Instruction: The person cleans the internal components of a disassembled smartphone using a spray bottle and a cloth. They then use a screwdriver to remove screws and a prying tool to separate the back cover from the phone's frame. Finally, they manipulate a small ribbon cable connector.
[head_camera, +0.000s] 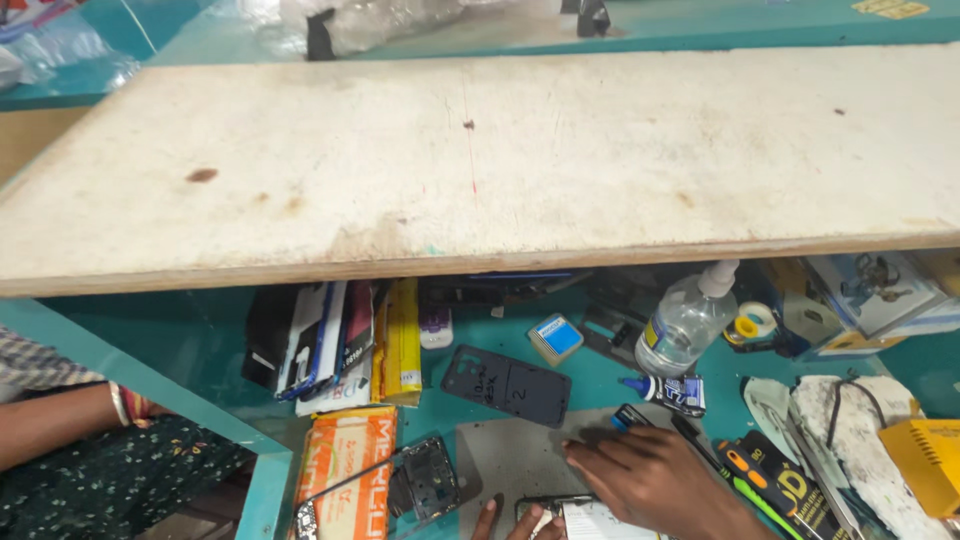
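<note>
The right hand (650, 480) lies flat, fingers (590, 455) together and stretched left, pressing on a grey mat (510, 460) on the teal surface (590, 375). Only the fingertips of the left hand (520, 522) show at the near edge, touching a small phone part (545, 508); whether they grip it I cannot tell. Just beyond the right hand sit a dark back cover (507, 385), a small glue tube (665, 392) and a clear bottle (685, 325). A pale wooden shelf (480, 160) overhangs the far side.
</note>
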